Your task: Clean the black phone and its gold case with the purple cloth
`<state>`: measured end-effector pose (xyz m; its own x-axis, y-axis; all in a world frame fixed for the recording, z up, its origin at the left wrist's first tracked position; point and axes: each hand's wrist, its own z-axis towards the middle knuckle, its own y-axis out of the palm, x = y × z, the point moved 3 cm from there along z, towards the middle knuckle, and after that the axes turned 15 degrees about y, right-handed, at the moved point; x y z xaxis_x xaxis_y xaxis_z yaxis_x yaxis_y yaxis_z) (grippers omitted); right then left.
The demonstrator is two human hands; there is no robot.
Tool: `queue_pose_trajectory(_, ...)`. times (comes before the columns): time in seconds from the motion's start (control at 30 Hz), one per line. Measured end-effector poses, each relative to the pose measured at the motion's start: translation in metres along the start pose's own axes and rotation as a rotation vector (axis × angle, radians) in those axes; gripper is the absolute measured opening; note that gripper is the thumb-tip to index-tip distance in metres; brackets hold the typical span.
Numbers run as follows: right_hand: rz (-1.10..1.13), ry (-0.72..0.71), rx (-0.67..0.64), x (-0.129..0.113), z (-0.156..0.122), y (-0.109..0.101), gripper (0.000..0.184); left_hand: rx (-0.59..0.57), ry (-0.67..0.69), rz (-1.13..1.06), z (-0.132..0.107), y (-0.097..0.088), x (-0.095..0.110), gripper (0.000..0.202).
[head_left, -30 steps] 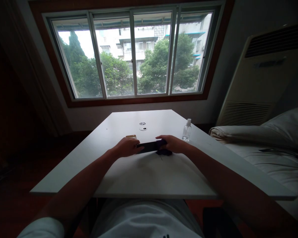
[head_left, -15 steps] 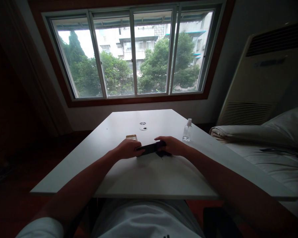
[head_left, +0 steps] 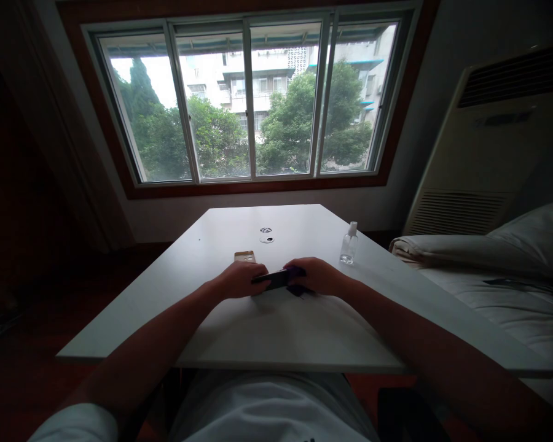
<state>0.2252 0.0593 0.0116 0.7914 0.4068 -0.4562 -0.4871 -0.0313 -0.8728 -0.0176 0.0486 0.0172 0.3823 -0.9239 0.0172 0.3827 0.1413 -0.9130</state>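
A dark flat phone (head_left: 273,279) is held just above the white table (head_left: 276,331), tilted slightly. My left hand (head_left: 238,279) is closed round its left end. My right hand (head_left: 317,275) covers its right end with a dark purple cloth (head_left: 295,271) pressed under the fingers; part of the cloth hangs down onto the table beneath the hand. Both hands sit near the middle of the table, almost touching each other.
A small tan box (head_left: 244,256) lies just behind my left hand. A clear spray bottle (head_left: 348,244) stands at the right edge of the table. Two small round items (head_left: 266,235) lie further back. A bed with pillows (head_left: 498,258) adjoins the table's right side.
My right hand with the cloth has slid left along the phone, closer to my left hand. Less of the phone now shows between the hands.
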Motion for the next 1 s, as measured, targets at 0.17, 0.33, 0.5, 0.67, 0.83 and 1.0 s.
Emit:
queue_pose_trajectory(0.17, -0.089, 0.005, 0.025, -0.004, -0.001, 0.002, 0.021, 0.018, 0.006, -0.005, -0.001, 0.001, 0.001, 0.02)
queue_pose_trajectory(0.33, -0.048, -0.026, 0.128, -0.006, -0.002, -0.003, 0.021, 0.099, -0.017, 0.005, 0.001, -0.004, 0.001, 0.021)
queue_pose_trajectory(0.5, 0.119, -0.095, 0.298, -0.009, -0.005, -0.014, 0.028, 0.257, -0.087, -0.038, 0.004, -0.014, 0.004, 0.026)
queue_pose_trajectory(0.67, 0.236, -0.15, 0.413, -0.009, -0.006, -0.017, 0.028, 0.372, -0.091, -0.075, 0.004, -0.015, 0.002, 0.031)
queue_pose_trajectory(0.83, 0.289, -0.205, 0.486, -0.008, -0.007, -0.018, 0.026, 0.346, -0.28, -0.215, -0.001, 0.0, -0.012, 0.066)
queue_pose_trajectory(1.0, 0.286, -0.258, 0.506, -0.004, -0.006, -0.016, 0.026, 0.221, -0.335, -0.413, -0.001, 0.01, -0.013, 0.083)
